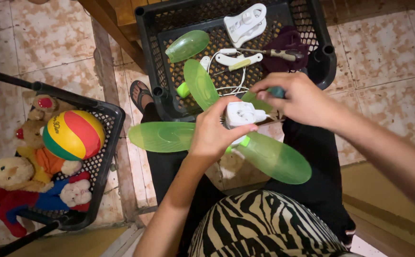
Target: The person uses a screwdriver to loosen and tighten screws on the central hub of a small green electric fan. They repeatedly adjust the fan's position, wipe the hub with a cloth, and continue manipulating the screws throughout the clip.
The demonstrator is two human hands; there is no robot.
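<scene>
Small fan [241, 116] held over the lap, between both hands, just in front of the near edge of the black crate [156, 28]. Its white hub sits at the left hand's fingertips; translucent green blades [162, 136] spread out from it: one to the left, one down and right over the black trousers [321, 157], one up toward the crate. Left hand [214, 133] comes from below, fingers [226, 108] curled round the hub, thumb pressing along its lower edge, closed on it in a firm grip. Right hand [300, 100] comes in from the right, fingers bent and pinched shut on a dark teal handle [277, 91], apparently a screwdriver, its tip hidden behind the hub so the contact cannot be made out. The right hand covers part of the upper right blade and the crate's near rim. Inside the crate: a loose green blade [187, 45], a white plastic bracket [245, 23], a second screwdriver [271, 53] with a dark handle, white cable [233, 88], a purple cloth [286, 43]. Left of the legs, a second black basket [114, 116] on the tiled floor [388, 62] holds a striped ball [73, 134] and stuffed toys [31, 188]. A sandalled foot [140, 95] shows between the two crates. Zebra-print top [264, 223] at the bottom edge of view.
</scene>
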